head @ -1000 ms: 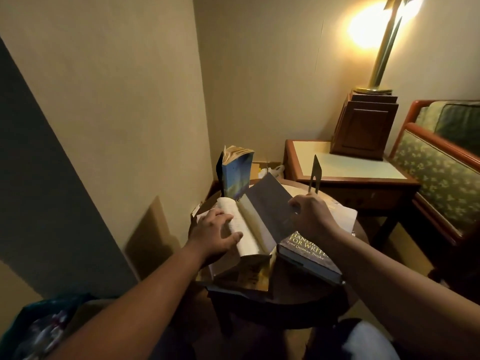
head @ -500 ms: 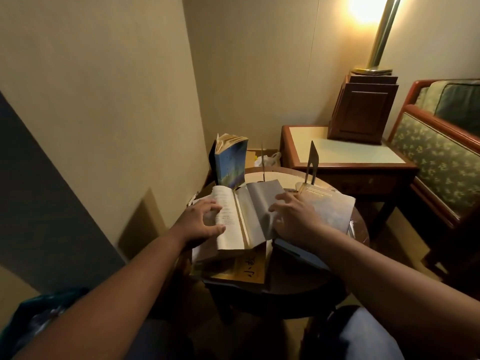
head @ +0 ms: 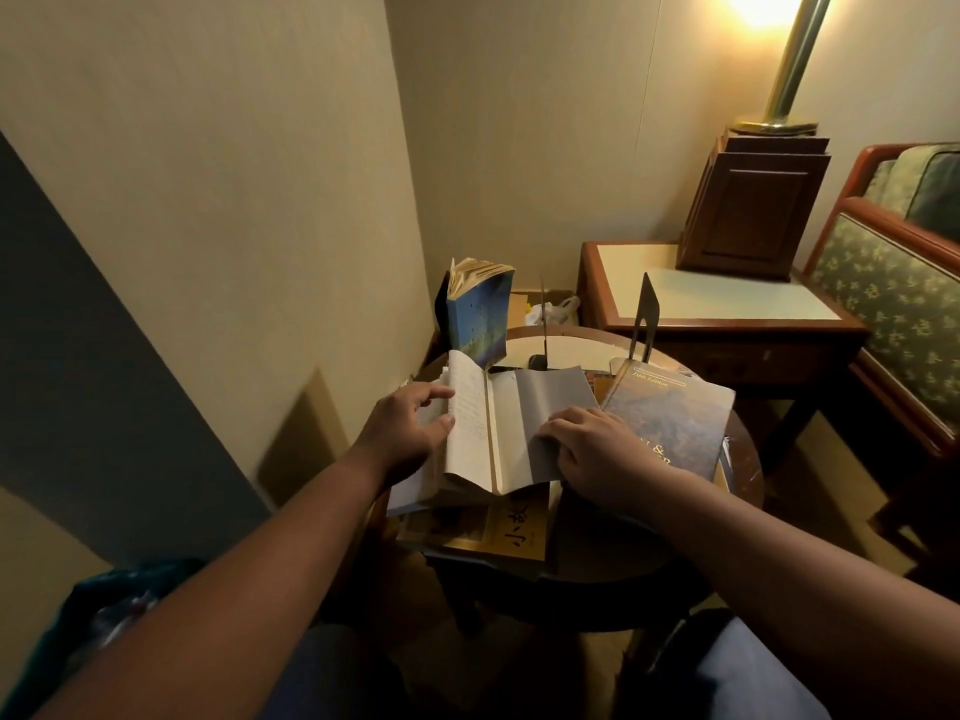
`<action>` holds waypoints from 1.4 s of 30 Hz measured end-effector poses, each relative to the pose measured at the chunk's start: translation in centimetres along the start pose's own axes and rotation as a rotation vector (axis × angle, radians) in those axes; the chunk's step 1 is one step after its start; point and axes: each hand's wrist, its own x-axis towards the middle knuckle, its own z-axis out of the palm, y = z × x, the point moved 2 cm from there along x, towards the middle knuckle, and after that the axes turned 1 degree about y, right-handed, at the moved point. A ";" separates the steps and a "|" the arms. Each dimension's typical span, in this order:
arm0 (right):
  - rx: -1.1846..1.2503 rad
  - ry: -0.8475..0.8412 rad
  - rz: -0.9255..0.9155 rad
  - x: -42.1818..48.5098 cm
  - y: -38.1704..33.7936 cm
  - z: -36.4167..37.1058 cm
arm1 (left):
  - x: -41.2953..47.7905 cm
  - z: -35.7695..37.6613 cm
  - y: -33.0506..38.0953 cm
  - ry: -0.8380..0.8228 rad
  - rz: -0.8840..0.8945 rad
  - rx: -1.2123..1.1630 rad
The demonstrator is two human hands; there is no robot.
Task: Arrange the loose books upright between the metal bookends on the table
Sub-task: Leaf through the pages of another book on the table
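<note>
- Books first: the open book lies face up on a low pile at the near-left of the round table, written pages to the left and a grey cover spread flat to the right.
- Your left hand is at the open book's left edge. Thumb and fingers curl round the raised left-hand pages and grasp them.
- Your right hand lies on the open book's right side. Its lightly bent fingertips press on the grey cover, and it grasps nothing that shows.
- Just behind the open book's far-left corner, the blue book stands upright with its yellowed pages fanned at the top.
- Behind the open book's spine stands the thin bookend, seen edge-on. The wider bookend stands behind and to the right of the open book. No book stands in the gap between them.
- To the right of the open book, touching its cover, the paperback lies flat under your right wrist, its far corner at the wider bookend's foot.
- Under the open book's near edge the yellow book lies flat and sticks out towards you.
- Well behind and to the right of the open book you have a side table, a lit lamp and an armchair.
</note>
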 end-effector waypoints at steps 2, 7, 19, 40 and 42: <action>0.013 0.000 0.008 0.0 0.0 -0.1 | 0.4 -0.1 0.3 0.003 0.016 -0.016; 0.042 0.005 0.026 0.2 -0.3 -0.6 | 1.5 -0.2 1.6 -0.017 0.015 -0.093; 0.350 0.290 0.082 2.8 -4.3 -2.4 | 2.2 1.8 2.1 -0.159 0.083 0.094; 0.218 0.124 0.294 3.6 -3.2 -0.6 | 0.3 3.2 -1.8 -0.183 0.163 0.341; 0.138 0.126 0.243 3.6 -3.4 -0.6 | 0.0 3.2 -2.2 -0.167 0.146 0.323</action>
